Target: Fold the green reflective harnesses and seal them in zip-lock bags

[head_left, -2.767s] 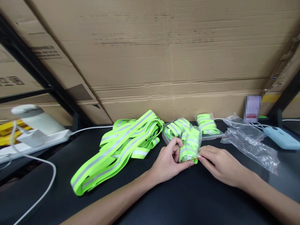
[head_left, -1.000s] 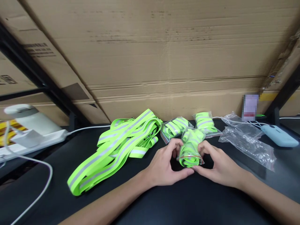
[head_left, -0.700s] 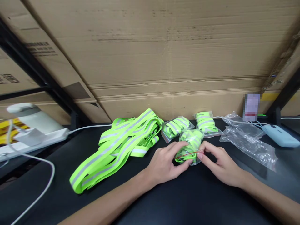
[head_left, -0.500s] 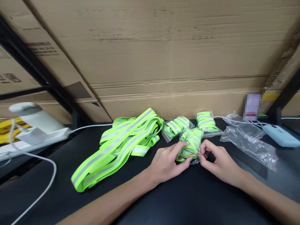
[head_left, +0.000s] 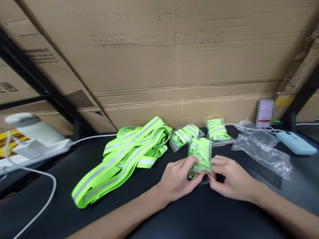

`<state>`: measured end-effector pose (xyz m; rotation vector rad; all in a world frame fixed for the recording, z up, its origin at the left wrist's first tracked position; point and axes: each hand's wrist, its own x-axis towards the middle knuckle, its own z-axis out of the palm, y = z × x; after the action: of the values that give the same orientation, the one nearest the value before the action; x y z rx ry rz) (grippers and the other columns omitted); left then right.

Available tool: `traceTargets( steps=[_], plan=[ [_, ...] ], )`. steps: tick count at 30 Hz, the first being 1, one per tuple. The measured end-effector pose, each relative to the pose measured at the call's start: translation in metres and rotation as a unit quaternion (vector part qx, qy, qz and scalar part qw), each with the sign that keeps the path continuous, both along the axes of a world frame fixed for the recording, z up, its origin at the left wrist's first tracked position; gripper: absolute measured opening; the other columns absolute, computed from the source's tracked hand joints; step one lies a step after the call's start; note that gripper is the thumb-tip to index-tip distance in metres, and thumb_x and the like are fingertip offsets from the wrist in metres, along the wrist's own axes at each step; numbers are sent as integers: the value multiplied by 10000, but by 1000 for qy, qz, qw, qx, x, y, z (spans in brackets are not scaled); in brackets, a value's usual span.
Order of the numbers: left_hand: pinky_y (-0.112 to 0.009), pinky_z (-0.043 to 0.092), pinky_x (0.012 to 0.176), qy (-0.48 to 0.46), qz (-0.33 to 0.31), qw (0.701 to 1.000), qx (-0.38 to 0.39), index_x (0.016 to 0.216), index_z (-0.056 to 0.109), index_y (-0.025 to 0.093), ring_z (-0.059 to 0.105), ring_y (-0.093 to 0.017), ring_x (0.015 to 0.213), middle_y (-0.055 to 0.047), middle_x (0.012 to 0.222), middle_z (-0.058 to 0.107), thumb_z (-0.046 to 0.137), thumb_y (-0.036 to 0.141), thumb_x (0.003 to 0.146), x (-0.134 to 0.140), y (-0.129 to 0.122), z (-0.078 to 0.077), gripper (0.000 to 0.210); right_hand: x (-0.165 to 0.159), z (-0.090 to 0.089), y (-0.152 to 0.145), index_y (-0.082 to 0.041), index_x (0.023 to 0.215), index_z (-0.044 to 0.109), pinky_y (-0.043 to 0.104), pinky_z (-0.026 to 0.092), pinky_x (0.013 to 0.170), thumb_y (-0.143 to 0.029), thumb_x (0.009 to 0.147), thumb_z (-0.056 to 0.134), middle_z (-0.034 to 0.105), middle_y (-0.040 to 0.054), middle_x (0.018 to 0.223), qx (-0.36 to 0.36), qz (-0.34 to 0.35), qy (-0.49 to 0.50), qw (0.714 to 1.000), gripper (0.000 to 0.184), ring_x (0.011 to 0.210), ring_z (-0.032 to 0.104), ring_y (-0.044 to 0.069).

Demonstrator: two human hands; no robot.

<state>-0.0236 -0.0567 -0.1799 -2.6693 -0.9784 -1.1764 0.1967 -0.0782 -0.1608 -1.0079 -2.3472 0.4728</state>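
Fingers (head_left: pixel 189 162) of the left hand (head_left: pixel 174 181) and right hand (head_left: pixel 231 179) pinch a filled bag (head_left: pixel 202 151) by its red-lined mouth (head_left: pixel 200 171), two packed bags (head_left: pixel 185 134) (head_left: pixel 217 130) behind, loose straps (head_left: pixel 126 157) unbagged.

On the table (head_left: pixel 189 215), straps (head_left: pixel 124 156) lay left of the front bag (head_left: pixel 203 154), packed bags (head_left: pixel 185 134) behind it, loose bags (head_left: pixel 265 156) to its right

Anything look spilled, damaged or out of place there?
Nothing looks spilled or clearly damaged. The green straps on the left lie in a loose, uneven heap, and the clear bags on the right are crumpled; both look untidy.
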Motion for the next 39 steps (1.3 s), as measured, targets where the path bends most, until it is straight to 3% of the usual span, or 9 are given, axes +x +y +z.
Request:
traceTargets(
  steps=[4, 8, 14, 18, 22, 24, 28, 33, 39],
  plan=[
    [-239, 474, 513, 19, 18, 1000, -12, 964, 533, 220, 698, -148, 576, 38, 717, 705, 634, 303, 927, 1, -1, -6, 136, -1, -1, -1, -214, 658, 435, 268, 369, 628, -135, 831, 505, 524, -10, 659, -3, -7, 0, 1000, 203, 644, 493, 149],
    [-245, 466, 535, 37, 30, 998, -45, 1010, 512, 229, 705, -157, 623, 29, 811, 729, 672, 326, 915, 0, 1, -5, 210, -1, -2, -1, -214, 636, 446, 268, 348, 613, -143, 784, 533, 534, -19, 631, -8, -27, -29, 999, 186, 603, 492, 140],
    [-239, 399, 516, 55, -53, 983, -165, 1125, 514, 236, 556, -134, 570, 55, 769, 616, 771, 505, 823, -12, 4, 16, 478, -1, 0, -2, -209, 622, 493, 274, 328, 609, -271, 764, 649, 601, -15, 622, -12, -83, -58, 995, 219, 616, 543, 150],
    [-231, 376, 537, 39, -79, 968, -235, 1191, 522, 240, 487, -129, 595, 63, 732, 515, 680, 371, 899, -20, 3, 23, 357, -1, 1, -3, -205, 623, 475, 273, 307, 596, -347, 800, 665, 587, -22, 613, -26, -102, -58, 993, 296, 605, 526, 142],
    [-230, 403, 572, 20, -86, 959, -270, 1228, 509, 239, 508, -132, 659, 32, 847, 571, 702, 294, 856, -19, 2, 18, 423, -1, -3, -1, -205, 608, 438, 274, 292, 587, -378, 880, 620, 561, -20, 606, -37, -110, -64, 991, 371, 601, 518, 140],
    [-232, 409, 579, 19, -84, 958, -275, 1216, 511, 236, 510, -133, 668, 22, 873, 583, 675, 254, 857, -18, 3, 15, 396, -1, -6, 1, -205, 609, 423, 273, 296, 596, -319, 888, 603, 549, -22, 611, -35, -98, -72, 992, 351, 611, 520, 141],
    [-218, 359, 529, -1, -63, 959, -277, 1156, 519, 232, 452, -122, 592, 65, 728, 490, 588, 163, 850, -17, 4, 11, 321, -2, -9, 4, -209, 622, 379, 266, 286, 594, -221, 837, 607, 523, -30, 616, -31, -90, -75, 993, 314, 613, 505, 138],
    [-206, 360, 517, -9, -27, 967, -254, 1117, 519, 242, 449, -107, 544, 84, 697, 464, 564, 99, 804, -14, 3, 7, 348, -1, -10, 4, -216, 642, 355, 265, 265, 582, -197, 821, 583, 500, -34, 610, -21, -97, -70, 993, 291, 598, 483, 137],
    [-219, 391, 530, 19, -22, 985, -168, 1217, 439, 238, 501, -118, 545, 83, 721, 472, 579, 179, 845, -17, 5, 4, 402, 0, -9, 3, -224, 668, 371, 263, 266, 572, -217, 798, 580, 505, -37, 619, -16, -126, -72, 989, 246, 586, 491, 137]
  ],
)
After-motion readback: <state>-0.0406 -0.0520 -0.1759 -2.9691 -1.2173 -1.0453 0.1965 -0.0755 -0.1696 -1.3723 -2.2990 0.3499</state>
